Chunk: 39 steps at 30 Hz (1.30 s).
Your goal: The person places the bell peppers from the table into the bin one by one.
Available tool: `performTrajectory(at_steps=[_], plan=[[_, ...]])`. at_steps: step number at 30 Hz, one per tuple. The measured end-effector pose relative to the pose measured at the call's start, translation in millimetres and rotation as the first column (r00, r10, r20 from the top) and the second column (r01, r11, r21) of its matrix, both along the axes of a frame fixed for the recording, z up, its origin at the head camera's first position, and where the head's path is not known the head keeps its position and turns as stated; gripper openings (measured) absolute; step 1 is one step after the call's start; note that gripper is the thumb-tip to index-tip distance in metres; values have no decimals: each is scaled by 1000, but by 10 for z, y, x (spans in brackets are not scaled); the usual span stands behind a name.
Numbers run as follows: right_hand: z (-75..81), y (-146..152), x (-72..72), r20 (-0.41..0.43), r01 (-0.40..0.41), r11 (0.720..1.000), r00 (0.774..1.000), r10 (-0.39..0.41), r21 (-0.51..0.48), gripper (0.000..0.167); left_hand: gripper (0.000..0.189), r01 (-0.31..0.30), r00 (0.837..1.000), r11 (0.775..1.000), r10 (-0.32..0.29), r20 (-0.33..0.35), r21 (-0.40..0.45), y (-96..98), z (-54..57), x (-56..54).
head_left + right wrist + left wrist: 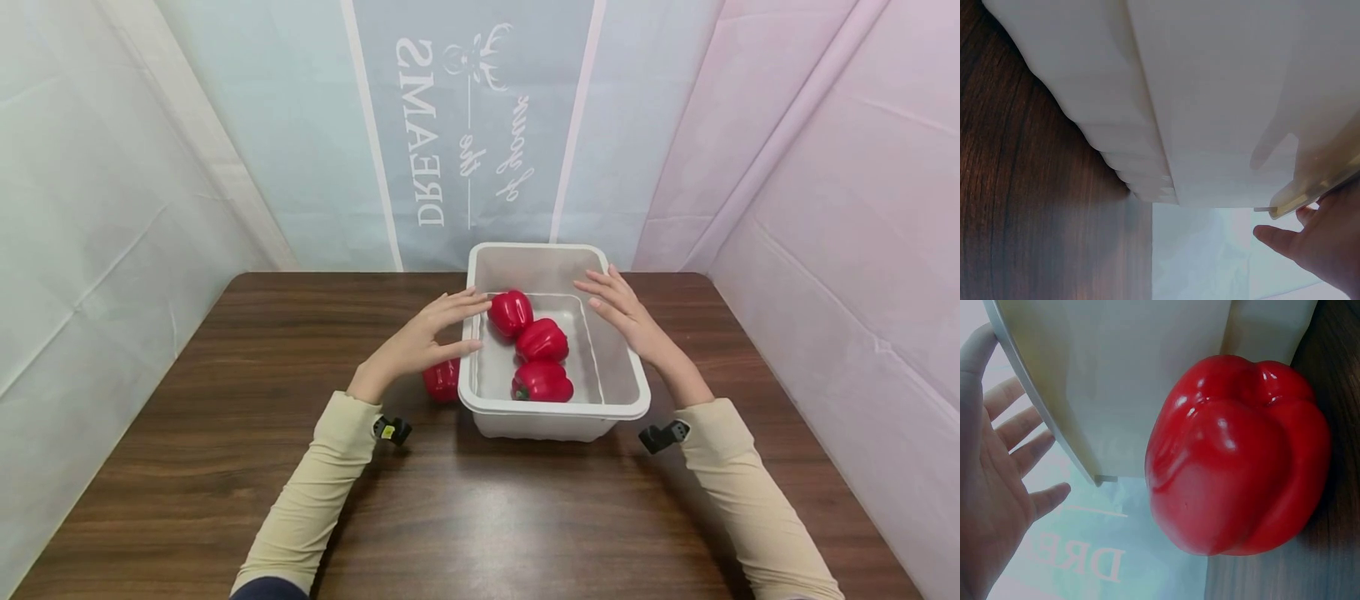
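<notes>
A white plastic bin (555,410) stands on the table with three red bell peppers in it: one toward the back left (511,314), one in the middle (543,341) and one at the front (542,382). Another red bell pepper (1238,456) lies on the table against the bin's left outer side, partly under the left hand in the head view. My left hand (431,333) reaches over the bin's left rim, fingers extended and holding nothing. Over the right rim, my right hand (624,315) spreads its straight fingers, likewise without anything in them.
The dark wood table (247,400) extends on both sides of the bin and in front of it. Behind it hangs a printed cloth (468,125) with mirrored lettering. White fabric walls close off the left (112,208) and right (855,250) sides.
</notes>
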State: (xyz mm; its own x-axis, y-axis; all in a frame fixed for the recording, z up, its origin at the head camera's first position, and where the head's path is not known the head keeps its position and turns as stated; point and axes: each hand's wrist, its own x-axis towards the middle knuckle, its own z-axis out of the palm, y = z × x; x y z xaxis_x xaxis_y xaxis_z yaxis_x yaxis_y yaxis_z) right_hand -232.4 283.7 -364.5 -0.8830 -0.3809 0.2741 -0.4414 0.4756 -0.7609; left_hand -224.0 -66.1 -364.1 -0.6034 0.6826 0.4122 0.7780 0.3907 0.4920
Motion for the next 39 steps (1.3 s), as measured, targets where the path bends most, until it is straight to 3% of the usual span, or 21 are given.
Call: performTrajectory(at_steps=[5, 13, 22, 28, 39], plan=[[18, -13, 23, -2, 1, 1000, 1000, -1, 7, 40, 62, -2, 1000, 1000, 2, 17, 6, -29, -12, 11], [168, -84, 126, 13, -21, 1000, 1000, 21, -11, 40, 65, -35, 997, 999, 35, 63, 6, -73, -35, 27], [16, -8, 17, -8, -6, 1000, 1000, 6, 0, 40, 63, -36, 998, 999, 35, 53, 15, -99, -53, 44], [11, -7, 3, 3, -9, 1000, 1000, 9, -1, 41, 63, -45, 997, 999, 44, 55, 12, -127, -72, 46], [286, -149, 223, 6, -27, 1000, 1000, 27, -4, 40, 62, -72, 994, 997, 72, 86, 6, -162, -92, 81]])
